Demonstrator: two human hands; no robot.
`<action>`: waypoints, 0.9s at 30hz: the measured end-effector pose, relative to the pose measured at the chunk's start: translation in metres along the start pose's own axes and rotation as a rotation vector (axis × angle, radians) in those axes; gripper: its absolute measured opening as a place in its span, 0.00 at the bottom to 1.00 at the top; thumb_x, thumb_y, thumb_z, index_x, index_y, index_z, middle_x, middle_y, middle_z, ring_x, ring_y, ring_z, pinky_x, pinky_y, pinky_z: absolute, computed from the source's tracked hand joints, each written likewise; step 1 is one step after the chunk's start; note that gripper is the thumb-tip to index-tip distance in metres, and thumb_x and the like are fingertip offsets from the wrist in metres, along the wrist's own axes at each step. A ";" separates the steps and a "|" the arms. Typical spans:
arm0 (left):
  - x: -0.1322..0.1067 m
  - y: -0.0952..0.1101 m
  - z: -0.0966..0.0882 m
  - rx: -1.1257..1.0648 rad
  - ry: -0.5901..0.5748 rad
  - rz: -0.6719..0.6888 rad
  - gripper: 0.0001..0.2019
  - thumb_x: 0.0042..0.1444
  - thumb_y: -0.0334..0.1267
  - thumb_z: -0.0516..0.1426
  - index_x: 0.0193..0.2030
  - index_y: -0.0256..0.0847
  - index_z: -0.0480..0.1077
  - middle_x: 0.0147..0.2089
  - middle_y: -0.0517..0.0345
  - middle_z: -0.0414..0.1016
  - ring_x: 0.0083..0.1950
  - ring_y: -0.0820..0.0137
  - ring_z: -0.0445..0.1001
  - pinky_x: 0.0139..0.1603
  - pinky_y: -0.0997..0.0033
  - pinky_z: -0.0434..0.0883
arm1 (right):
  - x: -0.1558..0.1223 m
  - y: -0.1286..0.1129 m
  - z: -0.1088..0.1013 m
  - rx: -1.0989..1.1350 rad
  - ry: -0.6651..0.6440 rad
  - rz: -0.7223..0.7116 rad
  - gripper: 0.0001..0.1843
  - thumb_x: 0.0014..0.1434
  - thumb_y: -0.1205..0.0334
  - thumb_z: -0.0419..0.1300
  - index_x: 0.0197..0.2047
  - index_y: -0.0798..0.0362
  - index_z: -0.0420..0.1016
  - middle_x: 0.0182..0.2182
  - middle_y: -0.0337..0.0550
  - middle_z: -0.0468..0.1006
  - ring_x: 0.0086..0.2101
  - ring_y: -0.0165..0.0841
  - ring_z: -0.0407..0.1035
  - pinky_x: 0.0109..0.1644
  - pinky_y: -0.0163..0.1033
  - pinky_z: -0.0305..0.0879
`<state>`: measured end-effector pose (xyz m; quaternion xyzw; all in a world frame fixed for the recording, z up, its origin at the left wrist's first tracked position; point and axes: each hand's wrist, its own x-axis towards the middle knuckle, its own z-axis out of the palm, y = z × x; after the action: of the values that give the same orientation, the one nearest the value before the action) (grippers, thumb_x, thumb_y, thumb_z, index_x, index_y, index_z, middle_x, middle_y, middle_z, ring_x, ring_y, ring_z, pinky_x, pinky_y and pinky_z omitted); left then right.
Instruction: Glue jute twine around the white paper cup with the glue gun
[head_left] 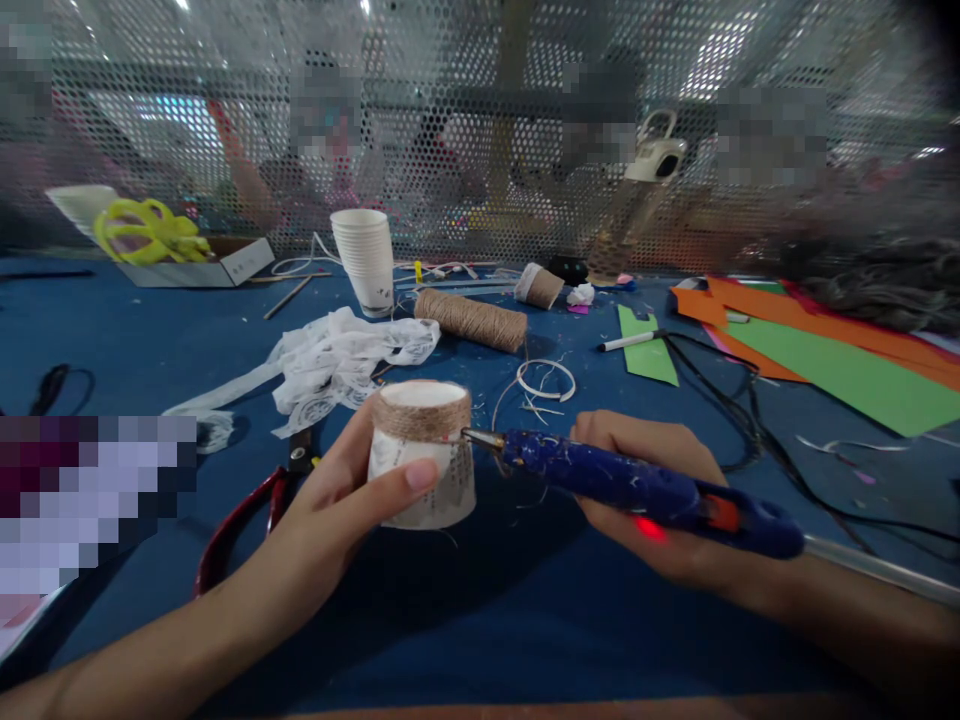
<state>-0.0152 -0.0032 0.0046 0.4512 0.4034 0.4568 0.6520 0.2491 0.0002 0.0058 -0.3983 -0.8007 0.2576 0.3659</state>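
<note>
My left hand (pixel 367 490) is closed around a white paper cup (pixel 442 500) with print on its side, thumb across the front. Brown twine (pixel 420 422) is wound in a band around the cup's upper part. Gripped in my right hand (pixel 652 460) is a blue glue gun (pixel 615 480) with a red light glowing beneath it. Its metal nozzle points left and meets the cup's side at the lower edge of the twine band. A loose strand of twine runs near the nozzle from the spool of twine (pixel 471 320) behind the cup.
White lace (pixel 337 360) and red-handled scissors (pixel 240 530) lie left of the cup. Stacked paper cups (pixel 364 260), a small twine-wrapped cup (pixel 540 287) and a bottle (pixel 637 200) stand farther back. At right are green and orange sheets (pixel 840 370) and black cables (pixel 780 460).
</note>
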 end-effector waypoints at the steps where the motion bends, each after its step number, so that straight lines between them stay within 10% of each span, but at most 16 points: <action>1: 0.000 0.000 0.000 0.000 0.004 0.002 0.21 0.57 0.45 0.68 0.58 0.55 0.77 0.56 0.66 0.84 0.63 0.62 0.76 0.48 0.80 0.74 | 0.000 -0.001 0.000 -0.005 -0.005 0.004 0.17 0.55 0.74 0.61 0.28 0.48 0.56 0.23 0.31 0.64 0.22 0.27 0.57 0.27 0.36 0.53; 27: -0.004 0.009 0.013 0.144 0.068 -0.004 0.20 0.55 0.50 0.69 0.54 0.54 0.75 0.52 0.66 0.84 0.61 0.56 0.74 0.57 0.70 0.72 | -0.002 -0.005 0.001 -0.065 -0.034 -0.043 0.19 0.56 0.69 0.63 0.28 0.48 0.54 0.22 0.31 0.62 0.23 0.28 0.57 0.28 0.37 0.53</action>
<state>-0.0057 -0.0083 0.0173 0.4804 0.4581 0.4404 0.6045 0.2470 -0.0043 0.0080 -0.3886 -0.8230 0.2301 0.3445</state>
